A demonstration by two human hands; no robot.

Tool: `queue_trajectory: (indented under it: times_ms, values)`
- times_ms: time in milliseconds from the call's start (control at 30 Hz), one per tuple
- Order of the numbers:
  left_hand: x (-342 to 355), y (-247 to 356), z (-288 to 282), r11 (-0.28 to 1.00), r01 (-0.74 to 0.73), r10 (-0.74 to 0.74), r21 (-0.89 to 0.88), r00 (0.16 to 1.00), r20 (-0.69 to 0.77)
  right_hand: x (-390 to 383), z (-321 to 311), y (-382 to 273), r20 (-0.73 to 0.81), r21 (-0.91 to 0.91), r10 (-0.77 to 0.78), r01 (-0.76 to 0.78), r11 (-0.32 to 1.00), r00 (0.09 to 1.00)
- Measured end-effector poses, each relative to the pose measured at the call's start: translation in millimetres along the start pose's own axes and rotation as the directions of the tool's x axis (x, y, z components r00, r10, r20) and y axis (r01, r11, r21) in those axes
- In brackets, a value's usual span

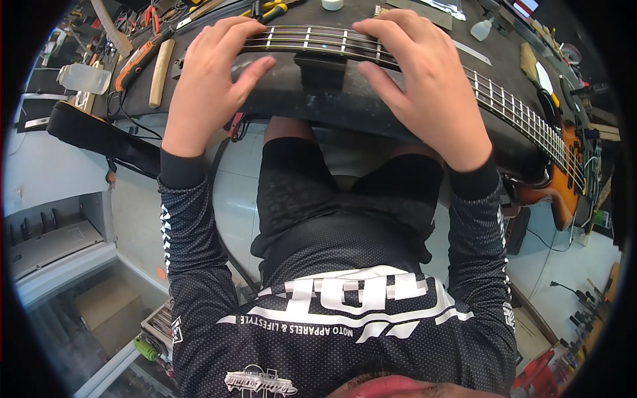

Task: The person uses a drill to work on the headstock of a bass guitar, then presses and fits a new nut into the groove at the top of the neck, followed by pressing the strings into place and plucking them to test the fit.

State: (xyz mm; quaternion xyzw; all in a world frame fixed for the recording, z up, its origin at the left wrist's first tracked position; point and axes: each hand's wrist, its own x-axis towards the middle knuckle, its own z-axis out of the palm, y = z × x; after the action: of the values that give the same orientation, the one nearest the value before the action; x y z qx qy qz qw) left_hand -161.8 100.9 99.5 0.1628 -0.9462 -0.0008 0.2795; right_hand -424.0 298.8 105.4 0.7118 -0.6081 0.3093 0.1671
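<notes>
An electric bass with a sunburst body (564,205) lies across the bench, its fretted neck (507,103) running left along the top of the view, over a black support block (318,69). My left hand (215,79) is at the left part of the neck, fingertips on or just over the strings, thumb held apart below it. My right hand (421,93) arches over the neck right of the block, fingertips at the strings and thumb spread toward me. Both hands look open, not gripped round the neck; part of the neck is hidden under them.
On the dark bench (146,99) are an orange power tool (136,63), a wooden dowel (161,73), a clear bottle (83,79), yellow-handled pliers (272,13) and a steel ruler (472,53). A black padded case (73,126) sits at left; several hand tools (584,305) are at lower right.
</notes>
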Motion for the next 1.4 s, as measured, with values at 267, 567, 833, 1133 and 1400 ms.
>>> queue_trajectory:
  times_ms: [267,567,833,1133,1400]
  values:
    - [5.8,-18.9,-1.4,0.988,-0.054,0.039,-0.144,0.994,-0.105,23.7,25.0,-8.2,0.177,0.006,0.08,-0.082,0.997,0.981]
    - [13.8,-25.6,-2.6,0.974,-0.12,0.107,-0.193,0.991,-0.077,23.0,29.7,-13.9,0.174,0.028,0.168,-0.175,0.984,0.97]
    - [10.8,-22.9,-6.3,0.977,-0.035,0.037,-0.212,0.999,0.007,20.1,32.2,-14.8,0.134,-0.052,0.139,-0.133,0.99,0.981]
    - [0.9,-18.6,-6.0,0.947,0.06,-0.084,-0.316,0.994,-0.064,21.7,28.4,-18.0,0.11,-0.073,0.041,-0.033,0.997,0.993]
    - [2.7,-21.3,-8.2,0.968,-0.043,0.031,-0.248,0.998,-0.053,17.8,30.1,-20.9,0.089,-0.075,0.061,-0.054,0.996,0.994]
